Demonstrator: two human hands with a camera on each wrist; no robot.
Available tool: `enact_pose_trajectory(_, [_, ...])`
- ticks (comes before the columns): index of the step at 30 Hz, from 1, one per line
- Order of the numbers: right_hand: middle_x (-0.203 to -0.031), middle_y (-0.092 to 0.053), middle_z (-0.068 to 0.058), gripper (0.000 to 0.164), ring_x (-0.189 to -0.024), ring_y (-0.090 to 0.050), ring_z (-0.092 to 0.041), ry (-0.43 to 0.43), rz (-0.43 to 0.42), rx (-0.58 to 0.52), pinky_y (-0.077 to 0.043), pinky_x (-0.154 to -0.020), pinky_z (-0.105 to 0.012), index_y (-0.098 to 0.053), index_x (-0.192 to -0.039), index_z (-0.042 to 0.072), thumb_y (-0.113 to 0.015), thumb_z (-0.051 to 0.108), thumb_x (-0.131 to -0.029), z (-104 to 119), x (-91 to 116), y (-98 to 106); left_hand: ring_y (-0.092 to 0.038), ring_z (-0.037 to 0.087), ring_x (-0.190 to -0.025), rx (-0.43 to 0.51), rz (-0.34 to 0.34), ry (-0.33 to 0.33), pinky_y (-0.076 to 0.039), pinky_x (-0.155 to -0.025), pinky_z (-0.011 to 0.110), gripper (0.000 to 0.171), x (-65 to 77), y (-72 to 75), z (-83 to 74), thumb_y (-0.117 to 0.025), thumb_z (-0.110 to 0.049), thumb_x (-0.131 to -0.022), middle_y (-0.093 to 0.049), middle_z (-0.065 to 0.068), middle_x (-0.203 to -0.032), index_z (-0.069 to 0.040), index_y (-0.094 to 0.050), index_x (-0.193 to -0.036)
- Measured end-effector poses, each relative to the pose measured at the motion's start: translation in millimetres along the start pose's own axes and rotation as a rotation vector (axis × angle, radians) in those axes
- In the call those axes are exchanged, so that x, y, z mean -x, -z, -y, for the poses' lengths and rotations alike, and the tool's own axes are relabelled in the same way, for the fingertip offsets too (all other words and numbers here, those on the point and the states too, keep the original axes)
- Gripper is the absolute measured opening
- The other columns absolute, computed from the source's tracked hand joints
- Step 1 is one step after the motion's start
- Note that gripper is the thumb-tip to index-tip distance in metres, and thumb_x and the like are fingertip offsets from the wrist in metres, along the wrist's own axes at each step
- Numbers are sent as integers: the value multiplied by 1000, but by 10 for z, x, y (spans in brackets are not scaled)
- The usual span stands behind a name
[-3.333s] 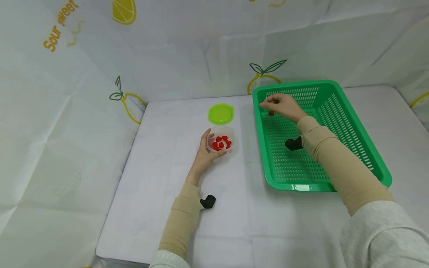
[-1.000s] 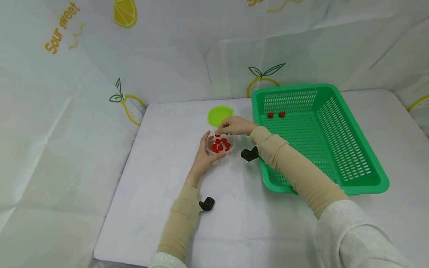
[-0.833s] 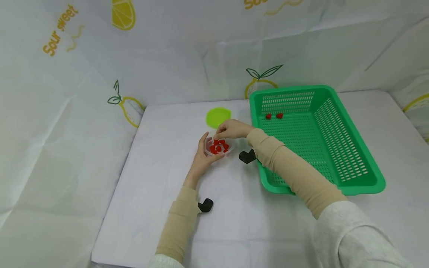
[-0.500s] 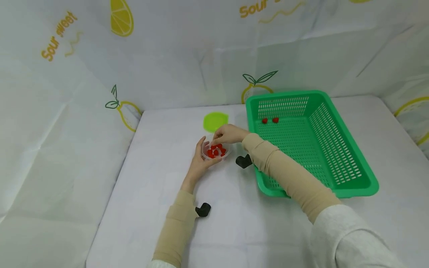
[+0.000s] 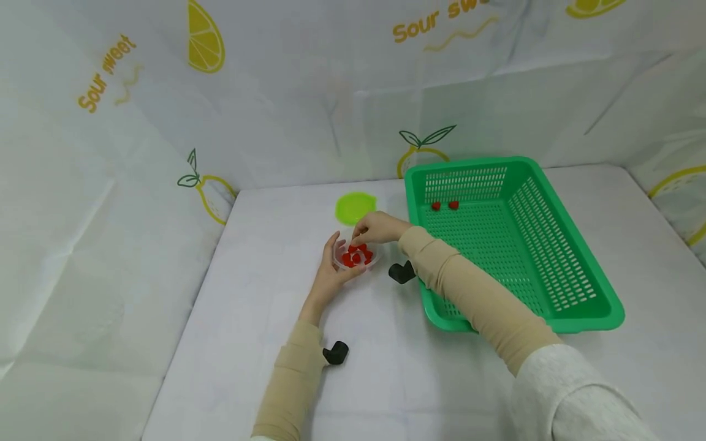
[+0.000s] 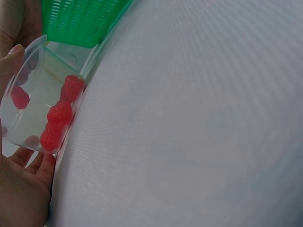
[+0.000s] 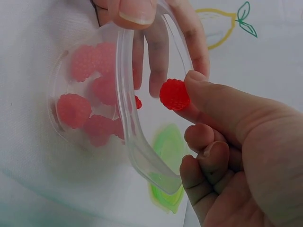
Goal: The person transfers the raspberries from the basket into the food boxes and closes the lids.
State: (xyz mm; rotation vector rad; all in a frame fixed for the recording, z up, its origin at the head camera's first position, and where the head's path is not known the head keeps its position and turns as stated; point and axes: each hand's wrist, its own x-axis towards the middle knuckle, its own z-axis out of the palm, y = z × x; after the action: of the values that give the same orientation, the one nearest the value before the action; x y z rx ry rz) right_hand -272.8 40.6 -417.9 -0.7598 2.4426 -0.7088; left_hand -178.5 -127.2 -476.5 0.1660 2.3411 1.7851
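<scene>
My left hand grips a clear plastic tub around its side, on the white-covered table. Several red raspberries lie in the tub. Over the tub's open mouth is my right hand. In the right wrist view its thumb and forefinger pinch a single raspberry, with the other fingers curled in. Just behind the tub lies a lime-green lid, partly hidden by the right hand. Two more raspberries sit in the back left corner of the green basket.
The basket stands right of the tub, and my right forearm crosses its left rim. A black camera mount sticks out from the left wrist, another from the right. White cloth with lemon prints rises behind the table.
My right hand has come left from the basket to the tub with a raspberry and lowered slightly into its mouth. The left hand keeps its hold. The head view has tilted up.
</scene>
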Motion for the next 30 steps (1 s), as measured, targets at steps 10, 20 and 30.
enact_pose_trajectory(10, [-110, -68, -4, 29, -101, -57, -21, -1, 1, 18, -50, -90, -35, -67, -113, 11, -58, 28, -91, -30, -32, -10, -25, 24, -141, 35, -15, -3, -26, -114, 49, 93, -32, -14, 60, -73, -23, -80, -26, 8, -152, -22, -11, -149])
enact_pose_trajectory(20, [-110, -67, -5, 29, -98, -57, -20, 2, -6, 12, -50, -88, -33, -66, -115, 10, -57, 25, -92, -22, -20, 0, -29, 20, -139, -4, -69, -41, -30, -112, 48, 92, -137, -42, 280, -75, -31, -78, -31, -3, -147, -33, -15, -147])
enact_pose_trajectory(30, [-106, -68, -6, 30, -91, -57, -19, 17, -11, 31, -51, -82, -30, -66, -114, 8, -57, 27, -92, 22, -11, -18, -25, 25, -142, 20, -10, 1, -26, -114, 50, 92, -40, -14, 69, -72, -23, -81, -27, 7, -152, -21, -11, -149])
